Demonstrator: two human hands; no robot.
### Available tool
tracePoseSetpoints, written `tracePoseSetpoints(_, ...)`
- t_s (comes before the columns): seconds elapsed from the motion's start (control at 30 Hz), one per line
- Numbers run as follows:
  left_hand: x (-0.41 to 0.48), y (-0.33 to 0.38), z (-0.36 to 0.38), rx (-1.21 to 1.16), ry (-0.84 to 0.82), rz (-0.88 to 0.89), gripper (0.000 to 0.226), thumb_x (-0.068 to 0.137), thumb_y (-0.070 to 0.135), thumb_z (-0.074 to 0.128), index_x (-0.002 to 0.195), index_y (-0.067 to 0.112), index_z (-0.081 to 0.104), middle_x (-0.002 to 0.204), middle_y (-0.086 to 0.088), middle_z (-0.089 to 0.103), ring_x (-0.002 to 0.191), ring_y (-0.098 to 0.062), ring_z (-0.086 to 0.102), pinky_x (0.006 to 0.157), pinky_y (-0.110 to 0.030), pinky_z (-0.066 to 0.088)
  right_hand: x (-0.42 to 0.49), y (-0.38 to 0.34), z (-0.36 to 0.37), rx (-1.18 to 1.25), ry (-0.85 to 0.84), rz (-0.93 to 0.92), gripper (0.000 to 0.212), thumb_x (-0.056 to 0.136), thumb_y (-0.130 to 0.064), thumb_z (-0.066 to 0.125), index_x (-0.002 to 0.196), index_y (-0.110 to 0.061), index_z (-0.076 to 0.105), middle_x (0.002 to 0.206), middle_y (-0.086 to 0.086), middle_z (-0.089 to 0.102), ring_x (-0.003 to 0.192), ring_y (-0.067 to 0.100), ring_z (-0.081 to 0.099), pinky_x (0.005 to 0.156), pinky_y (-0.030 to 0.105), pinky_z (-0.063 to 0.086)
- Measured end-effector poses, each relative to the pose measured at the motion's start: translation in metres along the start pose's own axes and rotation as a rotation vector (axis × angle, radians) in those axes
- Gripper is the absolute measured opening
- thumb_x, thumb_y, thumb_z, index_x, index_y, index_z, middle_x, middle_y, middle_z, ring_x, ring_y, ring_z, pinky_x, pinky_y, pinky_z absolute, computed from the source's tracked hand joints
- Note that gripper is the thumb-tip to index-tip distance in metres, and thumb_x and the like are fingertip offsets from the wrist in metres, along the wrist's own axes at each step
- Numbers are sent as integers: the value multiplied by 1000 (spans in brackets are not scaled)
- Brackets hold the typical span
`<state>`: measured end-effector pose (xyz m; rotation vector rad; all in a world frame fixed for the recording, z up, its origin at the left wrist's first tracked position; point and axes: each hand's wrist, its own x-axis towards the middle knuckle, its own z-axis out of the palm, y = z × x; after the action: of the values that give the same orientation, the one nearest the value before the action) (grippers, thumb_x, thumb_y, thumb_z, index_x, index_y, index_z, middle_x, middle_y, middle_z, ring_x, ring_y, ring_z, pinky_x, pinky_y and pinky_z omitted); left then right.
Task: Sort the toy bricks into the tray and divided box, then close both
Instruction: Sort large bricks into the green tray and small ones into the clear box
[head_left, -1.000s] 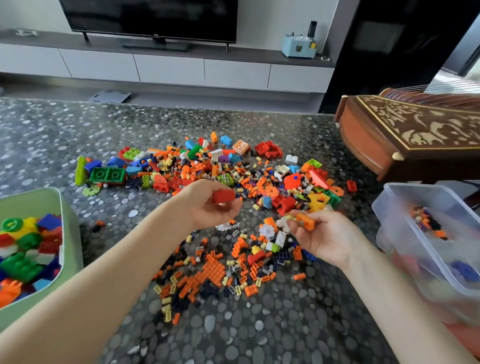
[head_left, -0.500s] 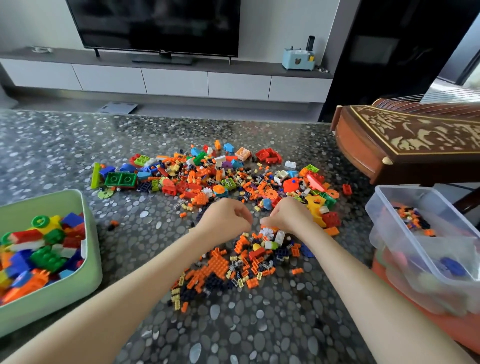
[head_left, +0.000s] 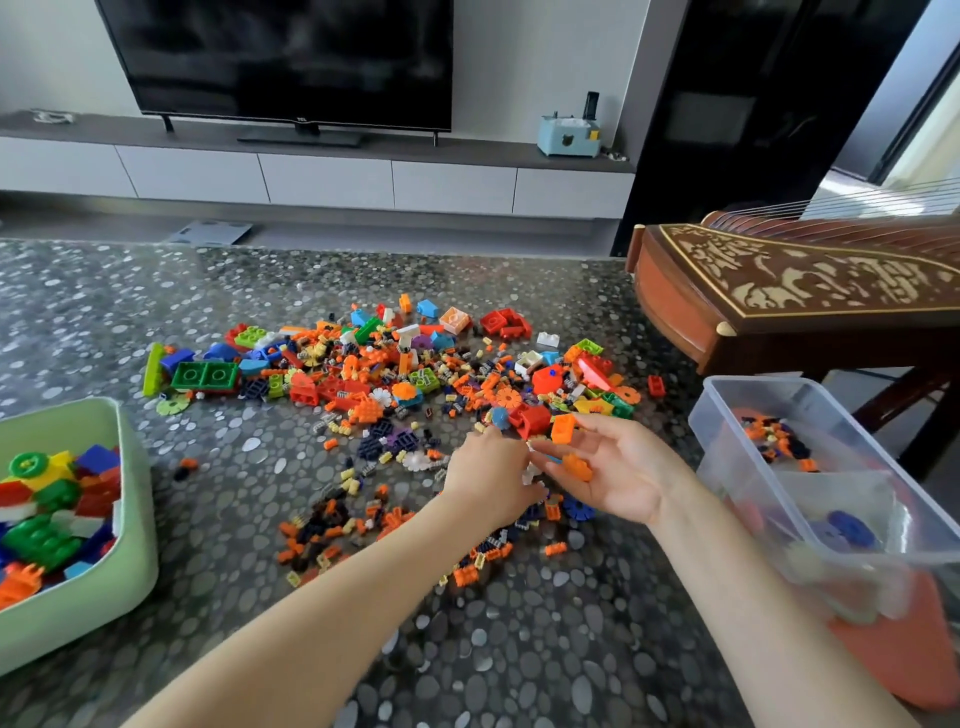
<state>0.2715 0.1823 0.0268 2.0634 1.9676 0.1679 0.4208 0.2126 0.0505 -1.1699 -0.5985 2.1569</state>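
A wide heap of mixed toy bricks (head_left: 415, 374) lies on the pebble-patterned table, with a smaller patch of tiny orange and dark bricks (head_left: 353, 519) nearer me. My left hand (head_left: 488, 478) is knuckles-up in that patch, its fingertips hidden against the bricks. My right hand (head_left: 623, 467) is palm-up beside it. Its thumb and fingers pinch an orange brick (head_left: 563, 428), and a second orange piece (head_left: 579, 466) lies in the palm. The green tray (head_left: 132, 519) at the left holds large bricks. The clear divided box (head_left: 727, 405) at the right holds small ones.
A carved wooden stringed instrument (head_left: 805, 280) stands at the far right, just behind the box. An orange surface (head_left: 893, 654) shows under the box. A TV and a low cabinet (head_left: 322, 182) stand beyond the table's far edge.
Half a second ago both hands were knuckles-up in the pile. My right hand has since turned palm-up with orange pieces. The red brick my left hand held a second ago is gone from it.
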Motion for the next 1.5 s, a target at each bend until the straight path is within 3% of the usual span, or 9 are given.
tracePoseSetpoints(0.2,6,3,0,-57,-13,-45,32,89,36,60,113,15,60,117,-8,52,108,-27,52,85,-35,46,-9,-4,-15,167,-72,4,31,93,-26,51,82,2,58,118,26,62,106,38,62,69,38,60)
tracePoseSetpoints(0.33,7,-1,-3,6,-34,-3,29,90,34,60,108,11,57,112,-9,56,103,-26,54,82,-33,45,-11,-1,-16,177,-6,-26,25,89,-20,51,98,3,57,92,18,67,74,27,64,48,30,55)
tracePoseSetpoints(0.5,1,-5,-11,83,-60,70,34,87,32,64,108,9,49,104,-8,59,98,-26,54,73,-32,43,-2,9,-3,-6,102,-136,14,88,1,38,84,-4,51,65,7,51,47,12,45,35,17,34)
tracePoseSetpoints(0.6,-3,-14,-11,-103,3,32,23,86,20,66,96,12,47,96,-7,60,87,-24,57,62,-30,43,6,15,4,-457,272,-279,28,90,1,37,95,-6,63,64,7,51,42,12,42,35,20,28)
tracePoseSetpoints(0.77,-10,-35,-27,-651,105,-218,26,82,28,72,97,10,61,86,2,65,76,-16,65,59,-22,49,28,28,14,-1527,537,-551,25,89,-43,60,90,-19,65,78,0,66,66,18,60,49,28,42)
tracePoseSetpoints(0.9,-25,-48,-53,-1092,43,-385,14,89,11,63,99,1,63,78,-8,65,61,-16,66,47,-18,50,37,33,25,-1738,652,-598,23,92,-29,57,73,-16,57,62,-2,51,57,17,48,43,24,28)
tracePoseSetpoints(1.07,-51,-76,-79,-1216,44,-409,9,93,9,56,95,2,61,80,-12,59,66,-19,70,43,-16,47,33,29,32,-1428,482,-578,44,91,-19,55,50,-6,49,50,10,44,44,25,39,48,26,31)
tracePoseSetpoints(1.33,-107,-146,-107,-1186,238,-395,17,92,-6,49,82,2,61,87,-17,62,76,-24,69,49,-18,53,1,45,89,-620,108,-228,19,92,-21,61,98,-3,64,86,8,65,56,11,58,42,19,41)
tracePoseSetpoints(1.5,-154,-203,-125,-941,421,-479,33,92,-8,42,77,10,65,84,-9,63,68,-17,56,53,-19,50,-6,83,172,-381,-196,-150,3,90,-5,57,89,-2,59,72,12,60,52,13,53,40,19,41)
